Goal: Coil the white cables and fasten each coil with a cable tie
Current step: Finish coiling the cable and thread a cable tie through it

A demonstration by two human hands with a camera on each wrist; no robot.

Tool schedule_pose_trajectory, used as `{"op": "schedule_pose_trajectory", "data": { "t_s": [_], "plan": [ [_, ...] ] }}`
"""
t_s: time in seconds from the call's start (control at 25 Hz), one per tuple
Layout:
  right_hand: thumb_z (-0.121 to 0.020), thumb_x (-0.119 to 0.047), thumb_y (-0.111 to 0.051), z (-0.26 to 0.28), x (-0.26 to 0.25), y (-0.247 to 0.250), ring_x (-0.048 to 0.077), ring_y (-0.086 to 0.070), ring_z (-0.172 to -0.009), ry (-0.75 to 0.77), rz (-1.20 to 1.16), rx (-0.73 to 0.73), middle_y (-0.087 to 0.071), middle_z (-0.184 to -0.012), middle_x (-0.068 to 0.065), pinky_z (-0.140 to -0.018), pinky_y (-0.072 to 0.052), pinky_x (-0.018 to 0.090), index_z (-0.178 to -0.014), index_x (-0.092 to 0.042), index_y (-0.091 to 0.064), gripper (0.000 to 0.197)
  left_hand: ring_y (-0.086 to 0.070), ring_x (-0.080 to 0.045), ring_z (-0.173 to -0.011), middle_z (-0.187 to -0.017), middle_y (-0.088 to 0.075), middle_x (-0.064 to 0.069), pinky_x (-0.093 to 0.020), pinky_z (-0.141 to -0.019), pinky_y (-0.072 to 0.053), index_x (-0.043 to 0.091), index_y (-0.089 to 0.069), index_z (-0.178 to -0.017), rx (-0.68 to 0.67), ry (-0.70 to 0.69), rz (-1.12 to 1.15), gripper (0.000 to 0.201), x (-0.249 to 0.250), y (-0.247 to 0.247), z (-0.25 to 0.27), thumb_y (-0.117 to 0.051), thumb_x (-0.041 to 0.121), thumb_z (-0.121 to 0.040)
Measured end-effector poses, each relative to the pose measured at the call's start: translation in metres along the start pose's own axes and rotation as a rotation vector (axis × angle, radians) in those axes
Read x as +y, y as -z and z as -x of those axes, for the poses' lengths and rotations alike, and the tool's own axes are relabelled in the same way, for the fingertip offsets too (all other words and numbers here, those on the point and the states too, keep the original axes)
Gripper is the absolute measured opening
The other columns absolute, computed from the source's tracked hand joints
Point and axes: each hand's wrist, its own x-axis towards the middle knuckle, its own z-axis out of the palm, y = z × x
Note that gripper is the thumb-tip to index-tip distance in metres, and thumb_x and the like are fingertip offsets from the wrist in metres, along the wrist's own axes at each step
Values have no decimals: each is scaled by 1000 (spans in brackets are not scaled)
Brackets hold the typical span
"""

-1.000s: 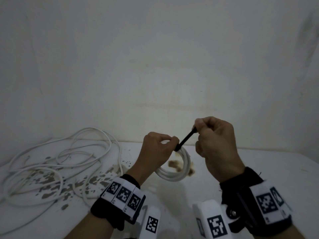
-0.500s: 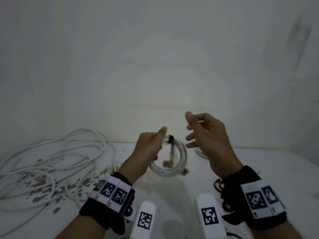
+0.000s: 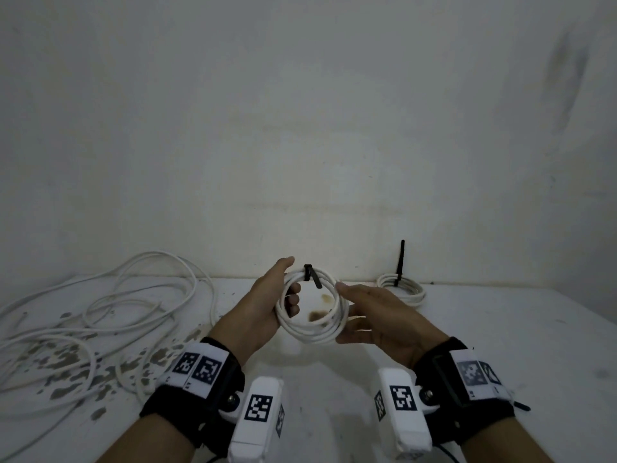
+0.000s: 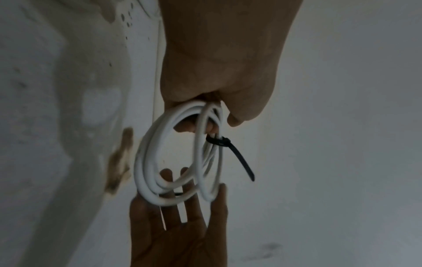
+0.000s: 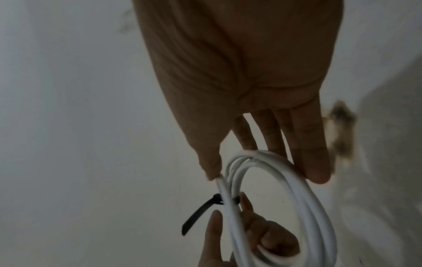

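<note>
The left hand curls its grip round the white coil held above the surface, black tie cinched just beyond its thumb, while the right hand cradles the opposite side with straight, spread fingers

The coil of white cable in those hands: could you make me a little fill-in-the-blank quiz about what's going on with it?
1. The tie fastened round the held coil is ____ in colour.
2. The left hand has its fingers curled through the ____ of the coil.
3. The right hand touches the coil with fingers held ____.
4. A second tied coil lies on the ____.

Missing words: black; middle; straight; table
</note>
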Motion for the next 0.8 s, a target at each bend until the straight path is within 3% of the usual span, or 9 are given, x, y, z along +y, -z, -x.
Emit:
{"op": "schedule_pose_trajectory", "data": {
  "t_s": [0.12,0.24,0.4,0.52,0.6,0.68,0.76,0.8],
  "plan": [
    [-91,-26,-71,-2,7,7,29,-71,-82,-17,0,-9,-74,-102,23,-88,-59,44,-116,3,-68,39,-44,-14,-52,-64,-51,-4,-25,-51,-38,9,-57,-80,-18,49,17,30,-10,0,-7,-49,34,-96],
    [-89,-3,-70,-13,18,17,30,-71,-71,-8,-48,181,-69,-108,32,-71,-63,38,-113,12,-65,29,-51,-16,-62,-72,-56,-7,-24,-49,-44,8,-57,-78,-24,81,35,21,-21,-6,-19,-45,19,-92],
    [-88,6,-65,-37,28,26,31,-70,-66,-41,-100,371,-66,-93,26,-55,-60,33,-92,9,-66,5,-57,-22,-77,-88,-64,-9,-30,-64,-48,9,-67,-102,-56,116,-102,28,-34,-14,-43,-41,8,-91],
    [-85,6,-66,-64,27,37,30,-69,-70,-53,-21,479,-67,-83,20,-63,-63,37,-81,3,-66,5,-60,-26,-86,-100,-68,-16,-28,-63,-50,0,-69,-109,-62,91,-269,34,-46,-22,-72,-44,1,-86],
    [-81,3,-70,-84,30,41,32,-71,-78,-77,66,511,-70,-82,18,-74,-63,46,-76,-2,-68,8,-60,-27,-87,-99,-68,-22,-31,-72,-48,-1,-69,-99,-9,39,-339,27,-52,-27,-89,-49,1,-81],
    [-76,-5,-76,-105,37,42,34,-71,-85,-79,129,589,-73,-87,17,-82,-60,50,-85,-2,-73,10,-61,-26,-82,-94,-65,-18,-32,-73,-52,7,-65,-94,23,2,-375,17,-58,-32,-105,-52,0,-86],
    [-76,-13,-78,-118,43,44,31,-68,-87,-85,171,703,-71,-97,16,-81,-59,39,-102,-3,-70,29,-63,-24,-79,-92,-69,-17,-32,-73,-55,12,-67,-88,41,-38,-394,15,-62,-36,-119,-59,1,-83],
    [-79,-15,-76,-120,43,43,29,-65,-85,-83,193,746,-69,-97,16,-75,-56,32,-104,-3,-68,29,-66,-24,-81,-91,-72,-18,-34,-78,-57,12,-71,-80,67,-67,-405,12,-63,-38,-128,-64,5,-74]
  ]
}}
